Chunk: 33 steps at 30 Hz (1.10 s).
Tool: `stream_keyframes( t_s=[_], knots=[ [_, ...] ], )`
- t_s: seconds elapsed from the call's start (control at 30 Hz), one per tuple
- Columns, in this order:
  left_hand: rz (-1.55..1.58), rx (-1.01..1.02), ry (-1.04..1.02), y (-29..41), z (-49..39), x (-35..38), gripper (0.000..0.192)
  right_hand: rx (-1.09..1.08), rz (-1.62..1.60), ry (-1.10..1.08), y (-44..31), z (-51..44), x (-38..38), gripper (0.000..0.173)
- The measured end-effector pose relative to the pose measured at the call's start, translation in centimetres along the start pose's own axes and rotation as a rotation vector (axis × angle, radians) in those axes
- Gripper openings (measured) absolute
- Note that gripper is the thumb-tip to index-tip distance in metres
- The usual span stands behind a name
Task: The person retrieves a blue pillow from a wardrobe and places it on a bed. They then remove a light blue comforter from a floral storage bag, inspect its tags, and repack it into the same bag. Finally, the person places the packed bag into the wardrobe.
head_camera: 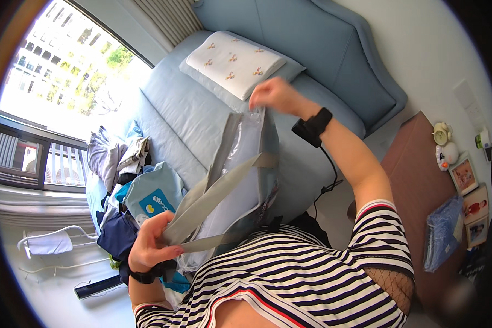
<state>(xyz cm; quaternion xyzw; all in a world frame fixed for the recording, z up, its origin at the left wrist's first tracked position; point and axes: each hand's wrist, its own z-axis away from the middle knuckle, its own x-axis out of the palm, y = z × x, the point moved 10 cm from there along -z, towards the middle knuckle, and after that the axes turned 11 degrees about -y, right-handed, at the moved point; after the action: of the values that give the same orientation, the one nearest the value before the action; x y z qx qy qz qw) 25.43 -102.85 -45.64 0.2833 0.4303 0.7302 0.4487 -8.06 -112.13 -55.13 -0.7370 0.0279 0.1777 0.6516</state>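
A grey fabric storage bag point(272, 143) with a clear plastic panel stands tilted against my front, with pale bedding or cloth point(233, 192) visible inside. My left hand point(153, 242) grips its beige webbing straps point(213, 192) at the near left. At the bag's far corner, my right hand point(274, 96) has its fingers curled onto the edge; they are blurred, and what exactly they pinch is hidden. Black bands circle both wrists, and a cable hangs from the right one.
Behind the bag is a blue bed point(176, 98) with a patterned white pillow point(233, 61). Piled clothes point(119, 160) lie on the left near the window. A brown cabinet point(410, 172) at right bears framed photos point(463, 174), an alarm clock point(442, 133) and a plastic-wrapped blue package point(443, 233).
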Motion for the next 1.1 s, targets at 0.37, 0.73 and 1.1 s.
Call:
stream_keyframes(
  t_s=[0.37, 0.73, 1.1],
  knots=[
    [-0.419, 0.001, -0.189, 0.1, 2.7, 1.6, 0.026, 0.681, -0.615, -0.056, 23.9, 3.5, 12.3, 0.058],
    [-0.479, 0.026, -0.282, 0.4, 2.3, 4.8, 0.027, 0.33, -0.312, -0.305, 23.8, -4.6, 12.6, 0.032],
    [-0.332, -0.11, -0.152, -1.3, 1.2, 3.8, 0.03, 0.412, -0.669, -0.36, 30.9, 2.2, 12.6, 0.017]
  ],
)
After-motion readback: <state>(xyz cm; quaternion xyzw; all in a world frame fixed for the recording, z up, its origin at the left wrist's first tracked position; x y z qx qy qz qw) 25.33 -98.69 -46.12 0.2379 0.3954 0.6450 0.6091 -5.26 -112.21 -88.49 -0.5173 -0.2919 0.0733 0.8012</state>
